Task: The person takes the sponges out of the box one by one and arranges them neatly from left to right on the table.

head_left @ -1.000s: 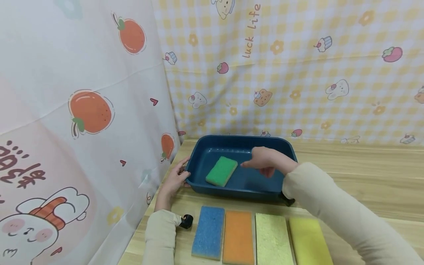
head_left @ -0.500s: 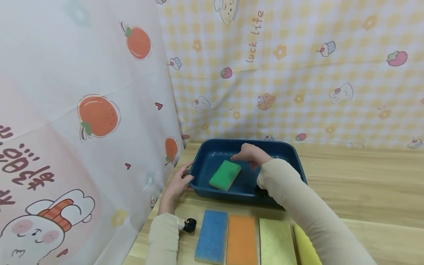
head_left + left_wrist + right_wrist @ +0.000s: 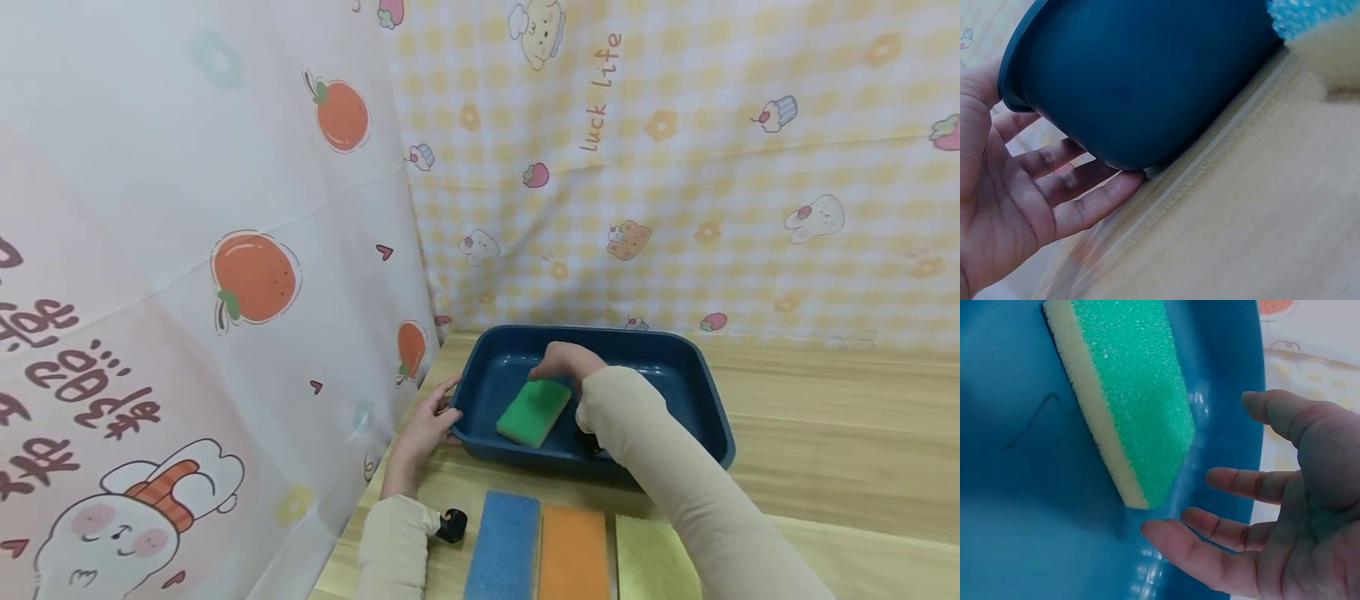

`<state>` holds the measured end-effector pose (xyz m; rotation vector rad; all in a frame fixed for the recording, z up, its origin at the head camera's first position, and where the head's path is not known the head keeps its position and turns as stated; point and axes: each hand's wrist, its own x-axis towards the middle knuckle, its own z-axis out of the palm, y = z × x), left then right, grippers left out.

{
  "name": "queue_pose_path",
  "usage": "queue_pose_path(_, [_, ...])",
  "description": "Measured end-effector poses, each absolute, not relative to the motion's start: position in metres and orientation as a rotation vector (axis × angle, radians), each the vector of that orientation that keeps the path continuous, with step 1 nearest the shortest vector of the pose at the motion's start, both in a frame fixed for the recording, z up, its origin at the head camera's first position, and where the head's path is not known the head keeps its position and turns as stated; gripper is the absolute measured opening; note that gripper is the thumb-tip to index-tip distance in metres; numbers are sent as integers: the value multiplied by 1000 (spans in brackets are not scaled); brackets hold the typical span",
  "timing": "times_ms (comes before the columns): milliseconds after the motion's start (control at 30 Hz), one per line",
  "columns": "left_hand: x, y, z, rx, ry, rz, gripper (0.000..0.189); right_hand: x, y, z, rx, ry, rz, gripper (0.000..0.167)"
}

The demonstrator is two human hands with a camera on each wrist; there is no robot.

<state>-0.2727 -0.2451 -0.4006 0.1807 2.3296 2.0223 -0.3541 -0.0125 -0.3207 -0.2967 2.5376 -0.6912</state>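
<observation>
A deep blue rectangular pan (image 3: 660,392) stands on the table near the back curtain. My left hand (image 3: 423,425) holds its left end; in the left wrist view the thumb reaches the rim and the other fingers (image 3: 1094,203) touch the outer wall low down. Inside the pan lies a sponge (image 3: 534,412) with a green scouring top and a pale body, toward the left. Over the pan, my right hand (image 3: 567,362) is just beyond the sponge's far end. In the right wrist view its fingers (image 3: 1194,550) are spread and apart from the green sponge.
In front of the pan a blue sponge (image 3: 504,546), an orange sponge (image 3: 574,554) and a pale yellow sponge (image 3: 652,558) lie side by side. A white printed curtain (image 3: 337,250) hangs at the left, and a yellow checked curtain (image 3: 675,183) behind.
My right hand has moved left across the pan to the far end of the green sponge. The left hand keeps its place at the pan's left end. The head view has shifted slightly.
</observation>
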Motion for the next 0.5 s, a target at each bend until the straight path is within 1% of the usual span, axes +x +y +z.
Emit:
queue_pose_path(233, [-271,-242,-404,181,2351,1990,61,-362,-25,-331,-440,2579,-449,46])
queue_pose_path(500, [-276,-246,-406,178,2348,1999,61,-372,-35,-336,-429,2564,-338,44])
